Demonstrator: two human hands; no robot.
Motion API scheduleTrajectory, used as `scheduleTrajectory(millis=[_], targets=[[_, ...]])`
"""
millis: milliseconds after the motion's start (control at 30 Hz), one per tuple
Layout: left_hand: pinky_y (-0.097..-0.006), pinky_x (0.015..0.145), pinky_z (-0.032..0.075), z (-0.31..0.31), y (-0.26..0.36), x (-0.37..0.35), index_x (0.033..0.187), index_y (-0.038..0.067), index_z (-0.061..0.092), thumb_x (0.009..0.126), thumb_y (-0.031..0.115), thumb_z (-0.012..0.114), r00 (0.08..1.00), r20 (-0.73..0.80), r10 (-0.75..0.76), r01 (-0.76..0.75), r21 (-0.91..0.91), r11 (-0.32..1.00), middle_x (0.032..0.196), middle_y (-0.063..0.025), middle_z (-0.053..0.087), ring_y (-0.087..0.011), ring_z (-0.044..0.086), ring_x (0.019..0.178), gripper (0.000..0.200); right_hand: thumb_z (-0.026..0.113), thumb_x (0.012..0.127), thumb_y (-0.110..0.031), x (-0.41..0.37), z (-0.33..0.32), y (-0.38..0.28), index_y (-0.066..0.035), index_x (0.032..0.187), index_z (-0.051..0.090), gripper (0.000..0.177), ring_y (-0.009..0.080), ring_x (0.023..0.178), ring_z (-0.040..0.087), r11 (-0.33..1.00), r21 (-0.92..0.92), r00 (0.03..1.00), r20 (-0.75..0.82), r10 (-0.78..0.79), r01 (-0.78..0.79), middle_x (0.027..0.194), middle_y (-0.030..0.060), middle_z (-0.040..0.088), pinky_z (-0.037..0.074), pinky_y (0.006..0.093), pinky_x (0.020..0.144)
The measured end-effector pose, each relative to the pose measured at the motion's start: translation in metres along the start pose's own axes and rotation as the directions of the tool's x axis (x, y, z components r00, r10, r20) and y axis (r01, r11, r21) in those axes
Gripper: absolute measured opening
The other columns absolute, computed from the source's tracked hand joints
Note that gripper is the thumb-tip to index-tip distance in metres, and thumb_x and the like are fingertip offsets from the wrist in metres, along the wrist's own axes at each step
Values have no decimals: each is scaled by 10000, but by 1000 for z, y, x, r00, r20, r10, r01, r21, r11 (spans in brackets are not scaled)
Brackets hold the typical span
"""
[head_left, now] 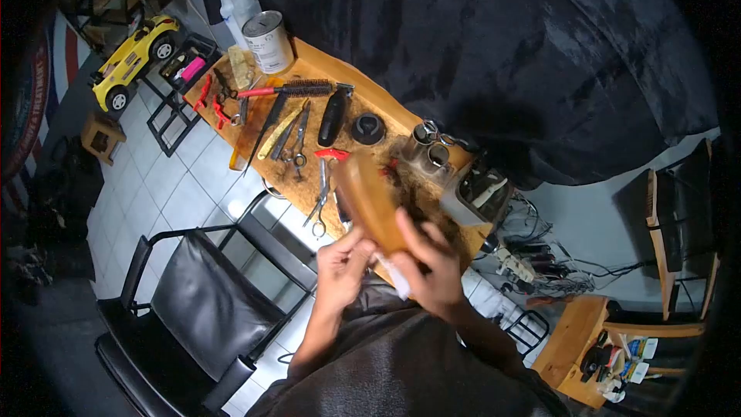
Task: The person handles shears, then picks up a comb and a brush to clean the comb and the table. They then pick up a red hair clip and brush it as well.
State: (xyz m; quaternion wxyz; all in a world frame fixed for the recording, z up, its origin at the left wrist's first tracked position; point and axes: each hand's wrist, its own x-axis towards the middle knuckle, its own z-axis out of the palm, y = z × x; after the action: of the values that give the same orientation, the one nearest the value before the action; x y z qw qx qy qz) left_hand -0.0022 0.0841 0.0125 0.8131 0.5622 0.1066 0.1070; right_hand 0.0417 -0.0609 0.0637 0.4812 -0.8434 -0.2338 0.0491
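Gripping one brown tool [369,199], left hand [343,262] and right hand [432,266] are both clamped on it above the wooden table [312,58]; scissors [319,193] lie just left.

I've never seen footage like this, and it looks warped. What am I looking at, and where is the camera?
There is no machine here: this is one picture from a camera worn on a person's head, looking down at their own hands; the wide lens bends the edges. The left hand and right hand together hold a brown object, perhaps a comb or brush; a white piece shows under the right hand. Beyond them a wooden table carries scissors, a round brush, a black clipper and a tin. A black chair stands at the left.
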Motion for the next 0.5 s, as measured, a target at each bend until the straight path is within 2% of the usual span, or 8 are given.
scheduleTrajectory(millis=[33, 100, 167, 233, 267, 333, 433, 500], targets=[[-181, 568, 365, -8, -8, 3, 974, -24, 634, 912, 71, 561, 997, -56, 55, -56, -17, 998, 732, 11, 573, -37, 482, 663, 135, 701, 778, -187, -4, 6, 5, -168, 1292, 540, 540, 257, 769, 566, 992, -50, 993, -5, -115, 115, 943, 120, 529, 471, 348, 714], [-193, 594, 412, -22, 1, 6, 1046, -35, 610, 883, 66, 603, 992, -37, 119, -124, -182, 975, 812, -23, 621, -61, 538, 718, 192, 720, 758, -192, -11, 11, 5, -163, 1277, 557, 544, 244, 789, 563, 979, -35, 978, -48, -203, 202, 931, 106, 517, 465, 342, 719], [-315, 813, 533, -25, 5, 11, 1255, -43, 447, 853, 49, 635, 959, -183, 215, -272, -391, 879, 1140, -154, 602, -231, 619, 992, 453, 719, 761, -200, -17, 6, 11, -165, 1285, 549, 552, 248, 794, 560, 973, -95, 977, -2, -213, 212, 925, 108, 513, 469, 339, 724], [-391, 899, 518, -35, 11, 17, 1289, -34, 404, 869, 49, 609, 929, -232, 288, -366, -455, 812, 1189, -175, 565, -303, 575, 1093, 475, 713, 769, -200, -24, 2, 21, -162, 1293, 540, 553, 253, 801, 560, 960, -187, 978, 20, -207, 207, 918, 113, 510, 474, 336, 731], [-419, 961, 476, -43, 11, 16, 1383, 14, 299, 898, 132, 581, 930, -228, 288, -358, -391, 848, 1234, -120, 526, -284, 498, 1194, 573, 706, 776, -195, -26, 2, 30, -157, 1298, 534, 551, 257, 806, 560, 948, -248, 979, 17, -203, 201, 914, 117, 509, 477, 335, 736], [-446, 980, 459, -50, 10, 17, 1373, 29, 307, 893, 135, 589, 911, -238, 337, -409, -415, 813, 1245, -114, 514, -293, 470, 1224, 567, 670, 812, -176, -26, -6, 40, -136, 1315, 508, 531, 267, 843, 556, 958, -259, 992, 70, -109, 124, 961, 139, 512, 484, 341, 761], [-450, 1010, 431, -57, 7, 10, 1352, 43, 304, 878, 132, 609, 915, -245, 322, -403, -490, 773, 1272, -122, 484, -304, 425, 1266, 571, 665, 778, -56, -19, -9, 33, -25, 1244, 552, 480, 270, 908, 538, 986, -169, 994, -112, -14, -5, 992, 139, 542, 435, 326, 835], [-449, 1027, 413, -57, 7, 5, 1342, 55, 310, 873, 121, 617, 922, -235, 307, -385, -502, 774, 1271, -126, 480, -305, 415, 1274, 564, 586, 849, -63, -12, -11, 33, 17, 1242, 531, 405, 251, 915, 543, 983, -167, 983, -150, -104, 79, 1017, 159, 547, 436, 303, 837]])
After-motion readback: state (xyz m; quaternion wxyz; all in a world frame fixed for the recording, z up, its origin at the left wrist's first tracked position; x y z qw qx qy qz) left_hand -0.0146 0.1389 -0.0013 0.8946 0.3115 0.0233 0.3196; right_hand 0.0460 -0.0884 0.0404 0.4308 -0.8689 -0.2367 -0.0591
